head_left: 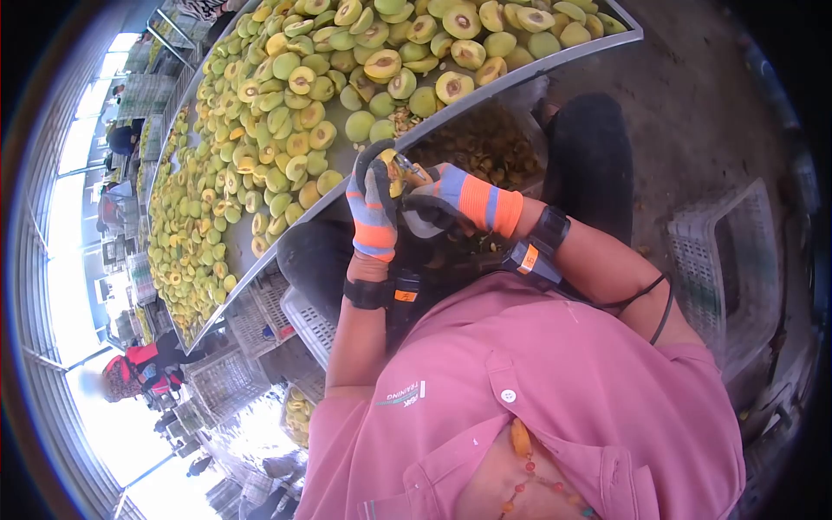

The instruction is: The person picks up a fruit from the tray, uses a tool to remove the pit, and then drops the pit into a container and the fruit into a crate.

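Note:
Both my hands wear grey gloves with orange and blue bands and meet near the edge of a metal table (345,179). My left hand (373,204) is closed around a yellow-green fruit piece (396,176). In my right hand (459,198) is a small metal tool (414,169), its tip against the fruit. Many halved and whole green-yellow fruits (299,113) cover the table just beyond. Scraps of pit and flesh (404,120) lie by its edge.
Below the table edge sits a container of brown pits (490,143). A white plastic crate (728,269) stands at right, more crates (225,381) at lower left. A person in red (143,368) is at far left, others behind.

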Demonstrator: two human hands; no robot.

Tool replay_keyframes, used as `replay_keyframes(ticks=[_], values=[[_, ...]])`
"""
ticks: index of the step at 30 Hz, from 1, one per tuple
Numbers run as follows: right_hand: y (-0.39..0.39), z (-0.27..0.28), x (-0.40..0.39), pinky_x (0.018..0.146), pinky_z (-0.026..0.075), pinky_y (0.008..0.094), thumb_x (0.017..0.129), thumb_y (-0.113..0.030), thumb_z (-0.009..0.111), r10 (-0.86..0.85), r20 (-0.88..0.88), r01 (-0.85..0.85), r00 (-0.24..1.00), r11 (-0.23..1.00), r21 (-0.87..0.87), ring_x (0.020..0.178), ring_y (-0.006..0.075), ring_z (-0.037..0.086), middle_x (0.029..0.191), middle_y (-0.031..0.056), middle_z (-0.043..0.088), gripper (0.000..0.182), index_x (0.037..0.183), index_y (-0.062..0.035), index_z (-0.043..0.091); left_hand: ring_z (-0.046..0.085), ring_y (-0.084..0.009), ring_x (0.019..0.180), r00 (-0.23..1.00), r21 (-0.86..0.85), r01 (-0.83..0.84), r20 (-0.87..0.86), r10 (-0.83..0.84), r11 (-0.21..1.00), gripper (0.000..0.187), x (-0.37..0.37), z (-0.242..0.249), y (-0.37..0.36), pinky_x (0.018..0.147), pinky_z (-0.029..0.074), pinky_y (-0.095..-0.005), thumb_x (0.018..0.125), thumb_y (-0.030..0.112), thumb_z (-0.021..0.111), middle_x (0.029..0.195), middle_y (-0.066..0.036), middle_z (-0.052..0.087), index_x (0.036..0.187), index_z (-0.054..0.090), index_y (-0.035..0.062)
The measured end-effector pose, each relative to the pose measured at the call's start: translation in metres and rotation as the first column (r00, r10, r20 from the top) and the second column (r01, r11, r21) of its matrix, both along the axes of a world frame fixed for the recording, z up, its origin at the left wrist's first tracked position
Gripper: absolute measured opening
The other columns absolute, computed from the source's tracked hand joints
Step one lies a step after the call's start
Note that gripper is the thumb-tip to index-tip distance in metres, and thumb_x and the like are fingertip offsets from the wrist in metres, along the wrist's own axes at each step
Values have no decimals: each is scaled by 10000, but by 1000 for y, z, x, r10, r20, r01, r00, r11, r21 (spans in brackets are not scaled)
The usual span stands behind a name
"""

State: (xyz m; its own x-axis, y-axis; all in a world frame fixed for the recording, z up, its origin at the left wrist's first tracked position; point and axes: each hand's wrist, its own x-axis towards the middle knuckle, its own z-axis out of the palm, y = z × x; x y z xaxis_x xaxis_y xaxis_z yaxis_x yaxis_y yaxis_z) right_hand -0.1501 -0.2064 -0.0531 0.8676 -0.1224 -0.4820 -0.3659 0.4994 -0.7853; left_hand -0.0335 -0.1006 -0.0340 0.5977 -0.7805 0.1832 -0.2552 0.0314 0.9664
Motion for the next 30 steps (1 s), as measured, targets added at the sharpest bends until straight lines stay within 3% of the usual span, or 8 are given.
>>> replay_keyframes(ticks=[8, 10, 16, 22, 25, 26, 28, 30], values=[[2, -9, 3, 408, 417, 319, 790, -261, 670, 41, 46, -32, 998, 982, -186, 468, 163, 533, 623, 72, 587, 261, 830, -4, 649, 541, -131, 983, 982, -42, 13, -188, -21, 999, 287, -5, -7, 6, 859, 452, -275, 1011, 225, 458, 1078, -53, 594, 1168, 580, 19], [-3, 13, -3, 412, 406, 272, 839, -248, 664, 121, -30, -124, 992, 957, -260, 470, 115, 517, 646, 44, 594, 228, 883, -25, 649, 549, -127, 962, 1000, 32, 14, -6, -14, 999, 285, 0, -10, 8, 841, 456, -271, 1017, 230, 455, 1055, -48, 605, 1140, 595, 14], [-7, 17, -9, 469, 440, 326, 767, -222, 686, 184, 53, -163, 982, 949, -271, 516, 163, 551, 625, 81, 601, 247, 768, 23, 653, 581, -134, 897, 999, 226, 45, 11, -48, 973, 334, 13, -7, 16, 804, 480, -282, 1024, 277, 443, 1029, -62, 627, 1086, 619, 0], [11, -8, 10, 448, 428, 313, 794, -298, 716, -275, 83, 276, 958, 961, 3, 489, 153, 539, 610, 54, 586, 293, 882, -23, 670, 611, -317, 997, 991, 20, -115, 75, 113, 993, 538, 4, 5, -2, 859, 514, -356, 758, 66, 735, 1099, -189, 616, 1231, 508, -57], [-1, 4, -2, 479, 444, 297, 811, -361, 745, -113, 70, 111, 991, 993, 37, 541, 134, 562, 662, 42, 605, 371, 934, -21, 663, 581, -313, 1070, 770, -45, -234, 601, 213, 971, 394, -1, 9, -5, 924, 481, -361, 892, 88, 601, 1195, -198, 577, 1233, 494, -78], [2, 1, -3, 523, 460, 278, 822, -389, 755, -158, 241, 121, 958, 979, 161, 613, 106, 580, 737, 33, 630, 386, 946, -35, 663, 575, -310, 1085, 907, -75, -194, 366, 207, 978, 364, -11, 11, -8, 933, 477, -362, 922, 84, 561, 1217, -199, 566, 1240, 492, -79], [1, -5, -3, 548, 464, 268, 832, -372, 751, -185, 261, 153, 948, 979, 136, 647, 88, 579, 761, 18, 631, 361, 957, -45, 663, 559, -292, 1117, 784, -100, -92, 606, 134, 991, 290, -14, 8, -9, 968, 460, -366, 1000, 68, 409, 1276, -199, 538, 1234, 509, -71], [-1, -6, -1, 545, 453, 251, 841, -344, 745, -265, 352, 231, 898, 964, 134, 640, 72, 563, 737, -6, 612, 349, 982, -37, 654, 582, -283, 1084, 924, -97, -85, 365, 115, 992, 273, -17, 19, -8, 940, 481, -359, 989, 62, 439, 1239, -196, 563, 1213, 527, -67]])
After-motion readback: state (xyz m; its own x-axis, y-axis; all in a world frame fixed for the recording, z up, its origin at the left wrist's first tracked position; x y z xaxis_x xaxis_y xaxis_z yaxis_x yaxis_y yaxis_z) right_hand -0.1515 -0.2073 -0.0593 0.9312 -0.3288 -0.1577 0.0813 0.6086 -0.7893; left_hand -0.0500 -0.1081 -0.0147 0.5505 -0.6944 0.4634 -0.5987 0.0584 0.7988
